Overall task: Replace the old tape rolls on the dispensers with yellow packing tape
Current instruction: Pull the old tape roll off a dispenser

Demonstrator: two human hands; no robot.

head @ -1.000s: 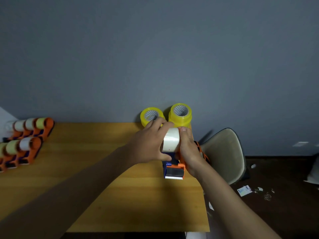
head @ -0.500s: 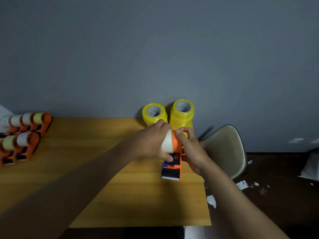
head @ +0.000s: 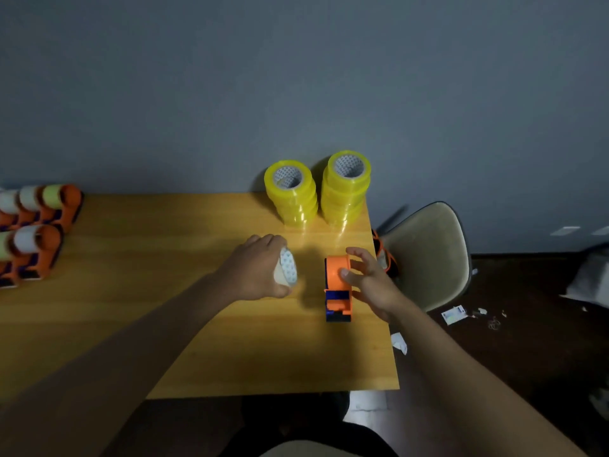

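My left hand (head: pixel 257 268) grips a pale old tape roll (head: pixel 287 270), held just left of the orange and blue dispenser (head: pixel 336 285) and clear of it. The dispenser stands on the wooden table (head: pixel 197 324) with its orange hub bare. My right hand (head: pixel 369 278) holds the dispenser from the right, thumb on the hub's side and fingers curled over its top. Two stacks of yellow packing tape (head: pixel 291 192) (head: pixel 346 186) stand behind, against the wall.
Several orange dispensers with pale rolls (head: pixel 36 225) sit in rows at the table's left edge. A beige chair (head: pixel 428 252) stands right of the table with another orange dispenser (head: pixel 384 255) on it. Paper scraps (head: pixel 454 315) lie on the dark floor.
My left hand has pulled the pale roll off the dispenser's hub and moved it left. My right hand stays on the dispenser. The view has dropped closer to the table.
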